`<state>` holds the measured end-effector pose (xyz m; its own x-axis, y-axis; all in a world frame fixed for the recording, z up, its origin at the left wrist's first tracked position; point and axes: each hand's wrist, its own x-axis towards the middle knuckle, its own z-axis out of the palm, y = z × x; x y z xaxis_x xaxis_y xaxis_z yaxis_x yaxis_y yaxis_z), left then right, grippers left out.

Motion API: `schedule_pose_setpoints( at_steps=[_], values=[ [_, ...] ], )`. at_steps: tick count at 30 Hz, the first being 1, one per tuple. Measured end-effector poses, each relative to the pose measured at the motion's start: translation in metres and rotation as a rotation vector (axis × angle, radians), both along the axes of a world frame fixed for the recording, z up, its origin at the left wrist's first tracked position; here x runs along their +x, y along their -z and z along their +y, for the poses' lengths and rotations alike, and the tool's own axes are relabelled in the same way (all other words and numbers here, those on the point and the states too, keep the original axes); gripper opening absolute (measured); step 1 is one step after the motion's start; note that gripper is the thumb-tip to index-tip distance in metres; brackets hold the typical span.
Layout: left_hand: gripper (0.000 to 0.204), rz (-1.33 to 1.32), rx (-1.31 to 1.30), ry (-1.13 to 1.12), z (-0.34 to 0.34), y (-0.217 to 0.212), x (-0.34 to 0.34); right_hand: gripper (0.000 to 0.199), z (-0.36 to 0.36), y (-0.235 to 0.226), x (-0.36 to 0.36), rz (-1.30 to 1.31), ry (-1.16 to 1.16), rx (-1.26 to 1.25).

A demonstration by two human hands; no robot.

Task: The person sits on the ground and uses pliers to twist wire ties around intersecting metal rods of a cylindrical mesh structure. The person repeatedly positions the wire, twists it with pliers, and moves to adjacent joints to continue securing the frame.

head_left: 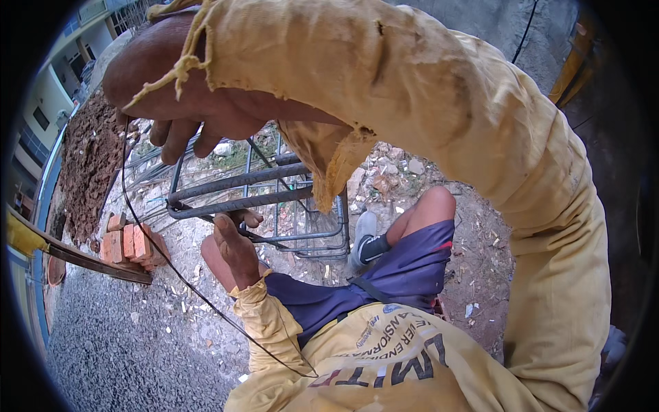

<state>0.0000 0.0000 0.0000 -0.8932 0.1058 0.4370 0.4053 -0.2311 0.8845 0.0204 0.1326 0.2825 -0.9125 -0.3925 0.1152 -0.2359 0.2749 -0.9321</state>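
A cage of dark steel reinforcing bars (247, 202) with bent stirrups lies in front of me, above the rubble. My left hand (237, 250) is at its near corner, thumb raised and fingers curled against the lower bar. My right hand (185, 96) is raised close in front, at the upper left, its fingers bent downward. A thin dark tie wire (159, 248) runs from the edge of this hand down across to my shirt. The right hand's grip on the wire is partly hidden. My yellow right sleeve (384, 62), frayed at the cuff, covers part of the cage.
Orange bricks (130, 244) are stacked at the left beside a wooden board (103, 266). Dark gravel (144, 336) spreads at lower left, with a brown soil heap (86, 168) beyond. A bent leg with a grey shoe (364, 237) is beside the cage. A concrete wall (501, 31) stands at the back.
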Motion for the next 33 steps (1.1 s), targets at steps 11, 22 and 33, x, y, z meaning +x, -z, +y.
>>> schedule_pose_setpoints(
  at_steps=[11, 22, 33],
  values=[
    [0.063, -0.085, -0.079, -0.197, -0.002, -0.008, 0.0, 0.035, 0.242, 0.007, 0.119, 0.032, 0.309, -0.098],
    [0.058, -0.042, -0.265, -0.319, -0.047, 0.037, 0.055, 0.033, 0.286, 0.327, 0.137, -0.442, 1.076, -0.741],
    [0.049, -0.335, -0.673, 0.021, 0.049, -0.045, 0.04, 0.03, 0.273, 0.544, -0.043, -0.118, 1.099, -0.292]
  ],
)
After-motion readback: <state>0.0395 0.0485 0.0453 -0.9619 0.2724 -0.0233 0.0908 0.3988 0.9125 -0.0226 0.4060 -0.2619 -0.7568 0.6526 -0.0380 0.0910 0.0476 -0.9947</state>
